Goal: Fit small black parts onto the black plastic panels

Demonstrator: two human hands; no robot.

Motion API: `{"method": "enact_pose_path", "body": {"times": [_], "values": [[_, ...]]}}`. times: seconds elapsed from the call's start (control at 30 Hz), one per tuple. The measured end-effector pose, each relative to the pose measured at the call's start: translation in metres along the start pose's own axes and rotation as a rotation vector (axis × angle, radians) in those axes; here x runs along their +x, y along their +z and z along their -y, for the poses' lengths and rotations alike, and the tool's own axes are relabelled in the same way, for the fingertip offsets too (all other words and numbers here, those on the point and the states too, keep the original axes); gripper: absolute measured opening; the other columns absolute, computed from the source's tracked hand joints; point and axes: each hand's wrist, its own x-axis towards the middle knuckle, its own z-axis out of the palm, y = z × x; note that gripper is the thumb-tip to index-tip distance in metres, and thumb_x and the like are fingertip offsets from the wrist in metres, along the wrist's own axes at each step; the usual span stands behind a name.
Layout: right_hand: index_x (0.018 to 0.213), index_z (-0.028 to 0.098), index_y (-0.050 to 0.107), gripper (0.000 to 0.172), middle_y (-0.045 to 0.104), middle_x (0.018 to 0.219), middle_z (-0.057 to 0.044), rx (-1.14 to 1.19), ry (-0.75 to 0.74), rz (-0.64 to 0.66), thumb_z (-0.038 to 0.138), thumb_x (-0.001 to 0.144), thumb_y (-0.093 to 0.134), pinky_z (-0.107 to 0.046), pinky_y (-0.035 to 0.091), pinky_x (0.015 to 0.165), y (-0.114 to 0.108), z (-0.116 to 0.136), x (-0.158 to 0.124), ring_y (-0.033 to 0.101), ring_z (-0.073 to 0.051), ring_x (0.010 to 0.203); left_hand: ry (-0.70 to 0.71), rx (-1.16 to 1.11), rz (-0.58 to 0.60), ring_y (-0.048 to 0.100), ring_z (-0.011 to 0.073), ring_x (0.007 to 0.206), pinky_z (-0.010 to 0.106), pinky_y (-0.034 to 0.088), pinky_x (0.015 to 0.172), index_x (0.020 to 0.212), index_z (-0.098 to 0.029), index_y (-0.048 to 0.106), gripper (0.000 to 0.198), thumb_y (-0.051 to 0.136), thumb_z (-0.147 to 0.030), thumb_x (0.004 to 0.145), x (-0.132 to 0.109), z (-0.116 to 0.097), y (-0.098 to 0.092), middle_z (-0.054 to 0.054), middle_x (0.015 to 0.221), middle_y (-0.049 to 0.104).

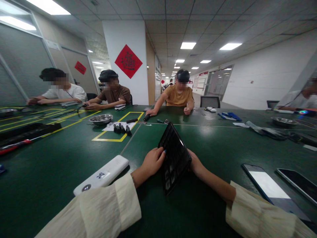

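Observation:
A black, glossy flat panel that looks like a tablet [177, 155] stands tilted on edge between my hands, above the green table. My left hand [151, 162] is closed at its left side, with bent fingers against the dark face. A small blue spot shows at those fingertips, too small to name. My right hand [196, 163] grips the right edge from behind, and its fingers are mostly hidden by the panel. Beside my left forearm lies a white oblong device [102, 175] marked 26. To the right of my right forearm are a phone [268, 185] with a lit screen and a dark phone [300, 185].
Across the green table [210, 148] sits a person [179, 94] whose hand rests by a black-handled tool [147, 117]. Metal bowls [101, 119], several black cylindrical parts [122, 129] on paper, and a red-handled tool [17, 145] lie leftward. Plastic bags [266, 130] lie right.

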Motion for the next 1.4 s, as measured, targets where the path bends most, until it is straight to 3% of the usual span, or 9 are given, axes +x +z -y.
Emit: {"method": "enact_pose_path", "body": {"times": [0.27,0.63,1.4], "values": [[0.101,0.018,0.051,0.045,0.046,0.051,0.006,-0.001,0.006,0.002,0.053,0.073,0.052,-0.019,0.029,0.030,-0.0010,-0.0036,0.0023,0.042,-0.009,0.034,0.007,-0.029,-0.029,0.057,0.0196,0.084,0.033,0.044,0.081,0.085,-0.018,0.055,0.042,0.018,-0.036,0.093,-0.0013,0.0003,-0.0002,0.008,0.087,0.062],[0.102,0.018,0.051,0.044,0.045,0.049,0.007,0.001,0.005,0.003,0.052,0.074,0.051,-0.019,0.029,0.030,-0.0021,-0.0039,0.0024,0.041,-0.008,0.034,-0.015,-0.009,-0.012,0.058,0.0207,0.083,0.034,0.045,0.078,0.086,-0.017,0.056,0.032,0.028,-0.032,0.089,-0.0009,-0.0027,-0.0016,0.008,0.086,0.062],[0.105,0.018,0.051,0.042,0.048,0.053,0.005,-0.011,0.003,0.018,0.049,0.077,0.049,-0.019,0.031,0.030,-0.0024,-0.0048,0.0033,0.045,-0.009,0.036,-0.027,0.013,0.004,0.058,0.0210,0.090,0.034,0.045,0.082,0.090,-0.017,0.056,0.029,0.031,-0.031,0.088,-0.0014,-0.0010,-0.0015,0.009,0.094,0.064]]}}
